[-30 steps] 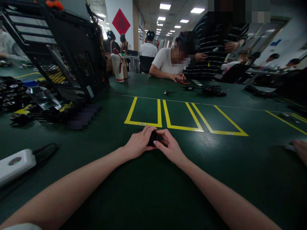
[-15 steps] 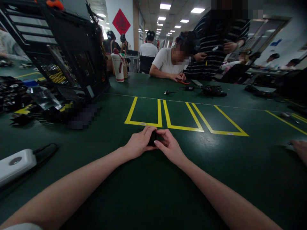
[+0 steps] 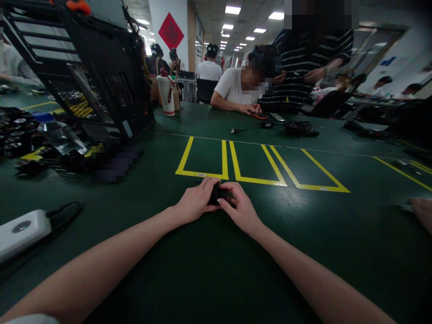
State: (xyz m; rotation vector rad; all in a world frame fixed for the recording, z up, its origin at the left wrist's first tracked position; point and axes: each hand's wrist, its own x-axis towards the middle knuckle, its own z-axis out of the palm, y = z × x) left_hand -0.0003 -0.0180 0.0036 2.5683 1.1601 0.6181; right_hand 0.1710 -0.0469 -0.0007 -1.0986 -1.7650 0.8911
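A small black object (image 3: 215, 194) sits between my two hands, low over the green tabletop (image 3: 216, 270). Its kind is too dark to make out. My left hand (image 3: 197, 200) is closed around its left side, with the fingers over the top and the thumb below. On the other side, my right hand (image 3: 238, 204) grips it with thumb and fingertips. Just beyond my hands, yellow tape (image 3: 202, 175) marks out three bays on the table.
A black computer case (image 3: 118, 96) stands at the back left, beside a plastic bottle (image 3: 62, 137) and dark packets. A white power strip (image 3: 23, 231) lies at left. Across the table are a paper cup (image 3: 166, 96), a coiled cable (image 3: 300, 128) and a person (image 3: 236, 87). Another person's hand (image 3: 421, 209) is at right.
My right fingers have shifted slightly on the black object, so a bit more of it shows between my hands. The standing person's arm has moved a little.
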